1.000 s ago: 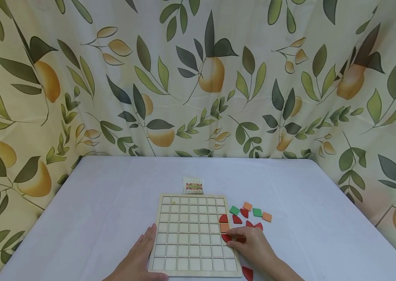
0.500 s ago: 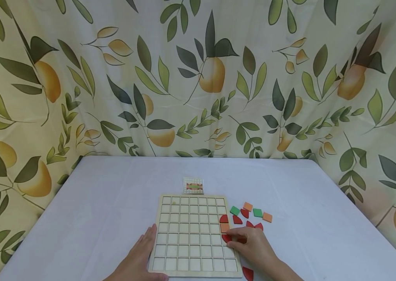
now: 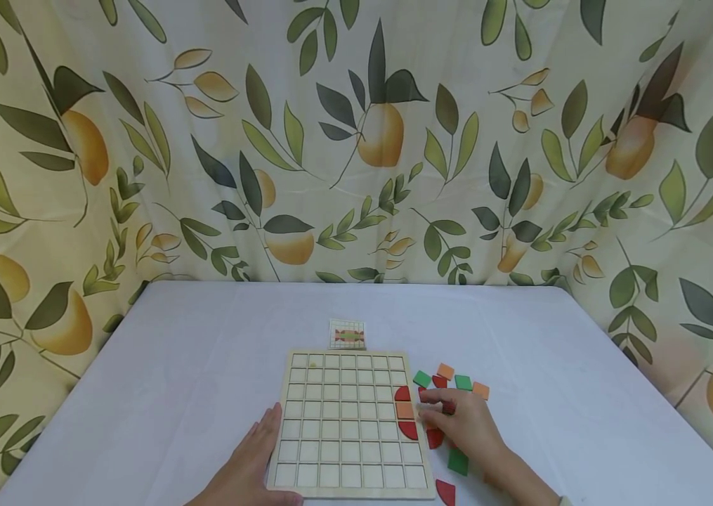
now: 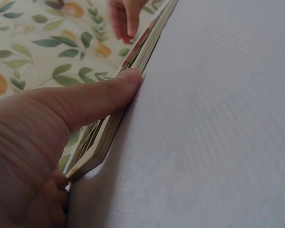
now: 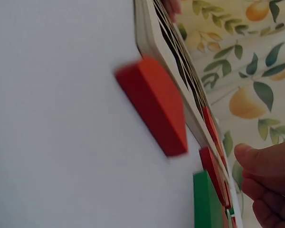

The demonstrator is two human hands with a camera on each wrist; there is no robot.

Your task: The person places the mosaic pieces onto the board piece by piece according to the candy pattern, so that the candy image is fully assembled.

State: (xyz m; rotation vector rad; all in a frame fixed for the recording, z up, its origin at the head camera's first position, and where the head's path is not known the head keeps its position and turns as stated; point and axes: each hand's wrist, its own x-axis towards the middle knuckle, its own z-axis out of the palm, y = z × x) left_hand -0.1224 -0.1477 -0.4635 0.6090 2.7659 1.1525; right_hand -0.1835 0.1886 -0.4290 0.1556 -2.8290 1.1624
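Observation:
A pale wooden grid board [image 3: 337, 450] lies on the white table in the head view. At its lower left corner rests my left hand [image 3: 245, 460], fingers straight along the left side, thumb [image 4: 104, 97] pressing the near edge. In the board's right column sit a red quarter-circle piece [image 3: 402, 394], an orange square [image 3: 404, 410] and another red quarter-circle [image 3: 408, 429]. Just right of the board, my right hand [image 3: 466, 425] hovers over loose pieces, its fingers loosely bent. Nothing shows between thumb and fingers in the right wrist view. The hand hides part of the pile.
Beyond the board lies a small pattern card [image 3: 348, 334]. Several loose pieces, such as a green square [image 3: 463, 382] and an orange square [image 3: 446, 371], lie right of it. A green piece [image 3: 458, 462] and a red piece [image 3: 446, 492] are nearer. A leaf-and-fruit curtain [image 3: 343, 140] hangs behind.
My right hand has left the red quarter-circle on the board's right column and moved right and slightly away, over the loose pieces. My left hand stays at the corner.

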